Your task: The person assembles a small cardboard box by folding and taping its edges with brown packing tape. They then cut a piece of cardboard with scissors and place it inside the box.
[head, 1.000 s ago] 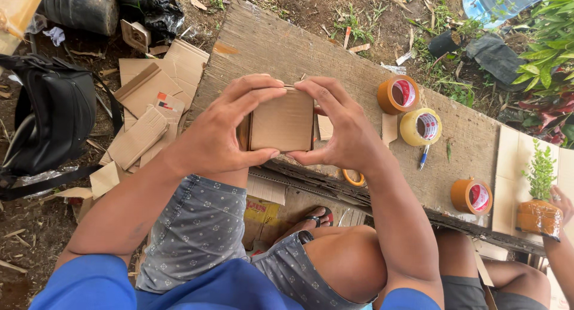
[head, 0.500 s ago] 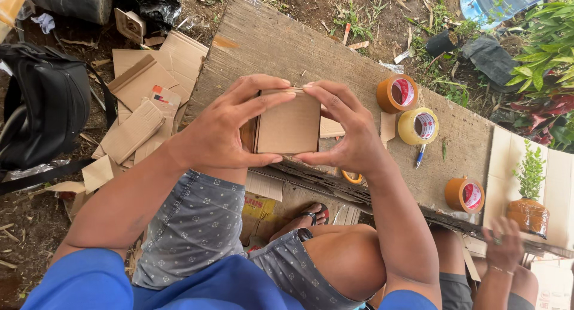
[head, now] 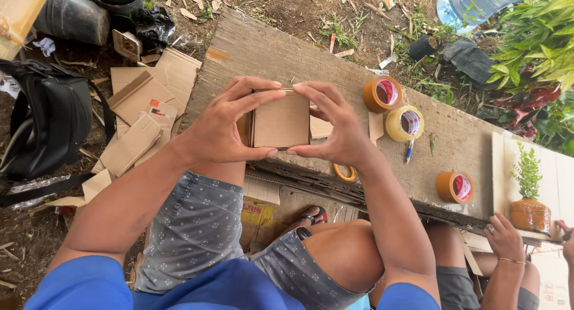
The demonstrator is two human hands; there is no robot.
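Between both hands' fingers (head: 263,99), cardboard box (head: 281,120).

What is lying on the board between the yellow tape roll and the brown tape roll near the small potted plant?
In the head view, a blue pen lies on the wooden board just below the yellow tape roll; from there to the brown tape roll the board is bare.

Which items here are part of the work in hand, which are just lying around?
In hand: small cardboard box, held between left hand and right hand over the wooden board.

Lying about: three tape rolls, pen, cardboard scraps, black bag, potted plant, water jug.
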